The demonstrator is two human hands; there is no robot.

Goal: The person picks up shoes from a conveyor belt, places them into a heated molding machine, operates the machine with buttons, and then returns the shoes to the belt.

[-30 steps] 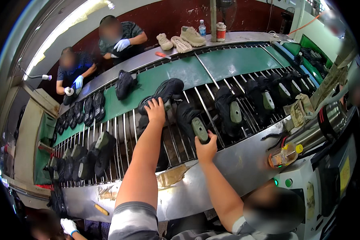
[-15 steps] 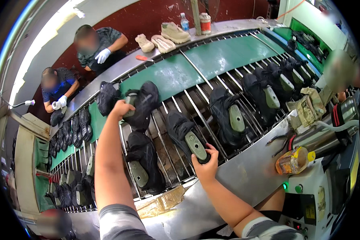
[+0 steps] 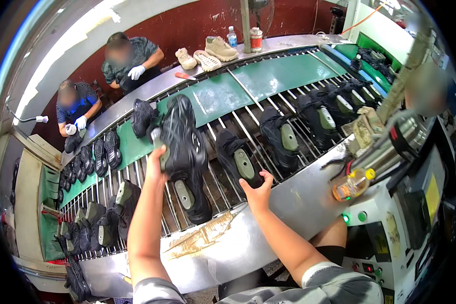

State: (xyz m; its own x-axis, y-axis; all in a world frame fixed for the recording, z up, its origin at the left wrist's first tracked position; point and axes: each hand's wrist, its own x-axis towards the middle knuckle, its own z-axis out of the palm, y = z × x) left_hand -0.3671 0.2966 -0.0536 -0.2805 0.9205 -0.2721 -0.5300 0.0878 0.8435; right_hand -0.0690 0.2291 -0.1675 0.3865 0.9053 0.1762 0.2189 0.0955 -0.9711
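My left hand [image 3: 157,164] grips the green shoe last inside a black shoe [image 3: 180,134]. That shoe is lifted over the conveyor and tilted, so its dark sole shows. Just below it another black shoe [image 3: 200,197] with a green last lies on the rods, partly covered. With thumb and fingers, my right hand [image 3: 258,190] holds the heel end of a black shoe [image 3: 229,147], whose green last [image 3: 244,164] faces up. This shoe rests on the rods. Behind the lifted shoe, a black shoe [image 3: 143,117] sits on the green belt sheet.
Several black shoes on lasts line the metal rod conveyor [image 3: 215,177] to both sides. Two gloved people work beyond its far left edge. Beige shoes [image 3: 220,49] and a bottle [image 3: 231,37] stand on the far ledge. At right are a yellow-capped bottle [image 3: 352,186] and a control box [image 3: 372,240].
My left hand has raised and turned its shoe, bringing the sole into view. My right hand stays at its shoe's heel. The view has shifted slightly.
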